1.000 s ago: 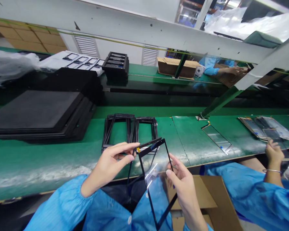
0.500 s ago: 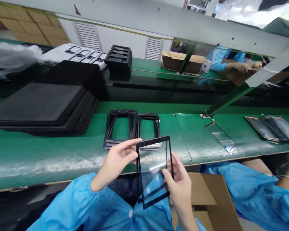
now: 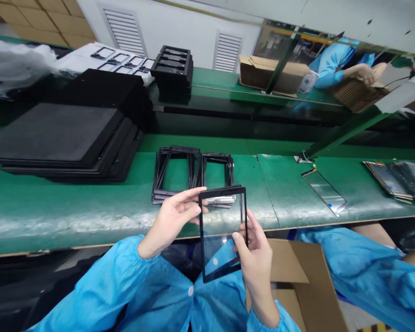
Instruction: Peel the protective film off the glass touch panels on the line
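Note:
My left hand (image 3: 174, 219) pinches the upper left edge of a black-bordered touch screen glass (image 3: 222, 226), thumb in front and fingers behind. My right hand (image 3: 257, 258) grips its right edge, the thumb lying over the front border. Behind the glass, a thin black frame (image 3: 241, 212) shows through, nearly lined up with it; whether the two are joined I cannot tell. The glass is held tilted over the bench's front edge. Just beyond it on the green bench lie two stacks of black frames, one on the left (image 3: 158, 184) and one on the right (image 3: 231, 177).
A pile of black foam sheets (image 3: 51, 133) covers the bench's left. To the right lie a single glass panel (image 3: 325, 191) and stacked panels (image 3: 389, 182). An open cardboard box (image 3: 318, 281) stands below the edge, beside a co-worker's blue sleeve (image 3: 366, 272). A green post (image 3: 342, 136) rises behind.
The glass and the frame behind it have come closer into line, especially at the bottom. Both hands keep their grip. The whole view has shifted slightly.

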Demonstrator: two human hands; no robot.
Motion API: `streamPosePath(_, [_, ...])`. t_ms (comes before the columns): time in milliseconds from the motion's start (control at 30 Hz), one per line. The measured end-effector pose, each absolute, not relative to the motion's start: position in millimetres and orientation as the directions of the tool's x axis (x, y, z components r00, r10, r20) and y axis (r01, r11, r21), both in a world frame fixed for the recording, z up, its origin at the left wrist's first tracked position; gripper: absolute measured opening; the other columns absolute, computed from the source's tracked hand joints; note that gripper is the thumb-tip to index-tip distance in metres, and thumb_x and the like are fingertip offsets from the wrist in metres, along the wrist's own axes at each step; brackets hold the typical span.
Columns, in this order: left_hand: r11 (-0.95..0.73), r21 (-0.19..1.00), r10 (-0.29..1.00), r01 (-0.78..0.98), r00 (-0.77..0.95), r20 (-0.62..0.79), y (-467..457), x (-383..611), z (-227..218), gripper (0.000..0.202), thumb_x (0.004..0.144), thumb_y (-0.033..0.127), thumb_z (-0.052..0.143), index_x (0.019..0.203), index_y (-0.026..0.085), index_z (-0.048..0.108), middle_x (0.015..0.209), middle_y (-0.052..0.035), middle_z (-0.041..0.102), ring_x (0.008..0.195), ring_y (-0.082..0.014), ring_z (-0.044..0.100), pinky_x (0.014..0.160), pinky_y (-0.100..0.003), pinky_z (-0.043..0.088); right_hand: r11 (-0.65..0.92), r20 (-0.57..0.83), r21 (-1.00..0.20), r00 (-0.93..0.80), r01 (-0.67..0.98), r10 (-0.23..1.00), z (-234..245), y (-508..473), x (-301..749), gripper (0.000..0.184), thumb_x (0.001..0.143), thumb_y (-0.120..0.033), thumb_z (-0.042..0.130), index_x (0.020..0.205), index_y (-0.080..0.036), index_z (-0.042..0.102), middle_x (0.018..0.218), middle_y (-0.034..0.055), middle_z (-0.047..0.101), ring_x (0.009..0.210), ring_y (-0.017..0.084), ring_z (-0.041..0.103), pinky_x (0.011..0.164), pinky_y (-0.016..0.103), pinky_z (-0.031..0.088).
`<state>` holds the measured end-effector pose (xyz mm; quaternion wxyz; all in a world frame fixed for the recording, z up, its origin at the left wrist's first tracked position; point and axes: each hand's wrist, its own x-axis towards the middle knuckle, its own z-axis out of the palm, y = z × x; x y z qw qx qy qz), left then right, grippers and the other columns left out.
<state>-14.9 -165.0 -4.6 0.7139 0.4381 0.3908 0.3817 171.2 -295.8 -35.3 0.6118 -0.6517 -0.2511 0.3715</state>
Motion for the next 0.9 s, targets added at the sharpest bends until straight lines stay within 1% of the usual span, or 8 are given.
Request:
streamPosePath(133, [0.331, 0.920, 0.887, -0.208, 0.402, -0.228, -164.7, -14.2, -2.6, 0.054, 0.081, 0.034, 0.092, 0.131, 0.021, 0.078, 0.107, -0.0130, 0.083, 0.091, -0.0263, 0.081, 0.061, -0.022, 0.063, -0.138, -0.180, -0.984, 0.588, -0.116, 0.788, -37.2, -297.1, 171.7, 0.070, 0.086, -0.046, 0.085, 0.148, -0.023, 0.064, 0.101, 0.0053, 0.062, 0.076, 0.017, 0.061, 0.055, 0.025, 0.056])
streamPosePath(300, [0.328, 0.921, 0.887, -0.212, 0.405, -0.223, -165.4, -13.7, -1.6, 0.051, 0.082, 0.033, 0.092, 0.131, 0.022, 0.078, 0.106, -0.0124, 0.083, 0.093, -0.0259, 0.081, 0.062, -0.021, 0.063, -0.137, -0.179, -0.984, 0.590, -0.116, 0.788, -35.0, -297.6, 172.8, 0.072, 0.086, -0.046, 0.085, 0.149, -0.022, 0.062, 0.102, 0.0060, 0.062, 0.076, 0.017, 0.061, 0.054, 0.025, 0.056])
streamPosePath(433, [0.326, 0.923, 0.888, -0.206, 0.403, -0.223, -165.7, -12.2, -2.0, 0.053, 0.083, 0.034, 0.091, 0.133, 0.021, 0.078, 0.099, -0.0125, 0.084, 0.093, -0.0269, 0.081, 0.062, -0.022, 0.063, -0.150, -0.183, -0.983, 0.583, -0.104, 0.791, -33.9, -298.2, 174.4, 0.071, 0.086, -0.046, 0.085, 0.149, -0.023, 0.063, 0.099, 0.0056, 0.063, 0.075, 0.018, 0.061, 0.053, 0.025, 0.055])
streamPosePath(533, [0.335, 0.920, 0.887, -0.205, 0.398, -0.235, -165.3, -12.1, -3.2, 0.054, 0.082, 0.034, 0.092, 0.132, 0.021, 0.079, 0.101, -0.0134, 0.083, 0.092, -0.0270, 0.080, 0.062, -0.023, 0.064, -0.150, -0.181, -0.984, 0.580, -0.101, 0.794, -33.5, -298.5, 175.7, 0.070, 0.086, -0.045, 0.085, 0.149, -0.023, 0.063, 0.097, 0.0049, 0.064, 0.073, 0.017, 0.061, 0.052, 0.024, 0.055])
streamPosePath(600, [0.342, 0.914, 0.886, -0.218, 0.399, -0.236, -164.7, -12.6, -4.5, 0.053, 0.080, 0.033, 0.093, 0.130, 0.022, 0.080, 0.100, -0.0119, 0.083, 0.087, -0.0243, 0.079, 0.061, -0.023, 0.064, -0.155, -0.187, -0.982, 0.578, -0.104, 0.794, -32.4, -298.4, 176.7, 0.070, 0.086, -0.046, 0.085, 0.149, -0.023, 0.064, 0.096, 0.0049, 0.065, 0.072, 0.017, 0.060, 0.051, 0.024, 0.054])
streamPosePath(733, [0.329, 0.914, 0.893, -0.238, 0.392, -0.219, -162.7, -13.5, -6.2, 0.048, 0.078, 0.031, 0.094, 0.125, 0.026, 0.084, 0.088, -0.0045, 0.077, 0.072, -0.0159, 0.071, 0.060, -0.022, 0.063, -0.182, -0.209, -0.978, 0.572, -0.106, 0.793, -29.8, -299.0, 179.5, 0.071, 0.085, -0.047, 0.085, 0.149, -0.024, 0.064, 0.097, 0.0053, 0.067, 0.074, 0.018, 0.061, 0.051, 0.026, 0.054])
streamPosePath(800, [0.318, 0.924, 0.893, -0.214, 0.395, -0.216, -161.6, -13.6, -5.5, 0.047, 0.078, 0.031, 0.094, 0.124, 0.025, 0.084, 0.087, -0.0046, 0.077, 0.071, -0.0147, 0.069, 0.060, -0.021, 0.062, -0.187, -0.213, -0.977, 0.571, -0.105, 0.793, -29.7, -299.9, 180.9, 0.070, 0.085, -0.047, 0.085, 0.149, -0.025, 0.064, 0.098, 0.0049, 0.066, 0.076, 0.019, 0.062, 0.053, 0.026, 0.055])
streamPosePath(900, [0.304, 0.936, 0.893, -0.179, 0.394, -0.215, -161.1, -13.6, -3.8, 0.047, 0.079, 0.032, 0.093, 0.124, 0.024, 0.084, 0.089, -0.0062, 0.078, 0.073, -0.0157, 0.068, 0.062, -0.022, 0.062, -0.189, -0.224, -0.975, 0.564, -0.120, 0.795, -31.3, -300.6, 181.5, 0.069, 0.086, -0.045, 0.085, 0.149, -0.026, 0.064, 0.100, 0.0045, 0.064, 0.078, 0.019, 0.061, 0.054, 0.026, 0.055])
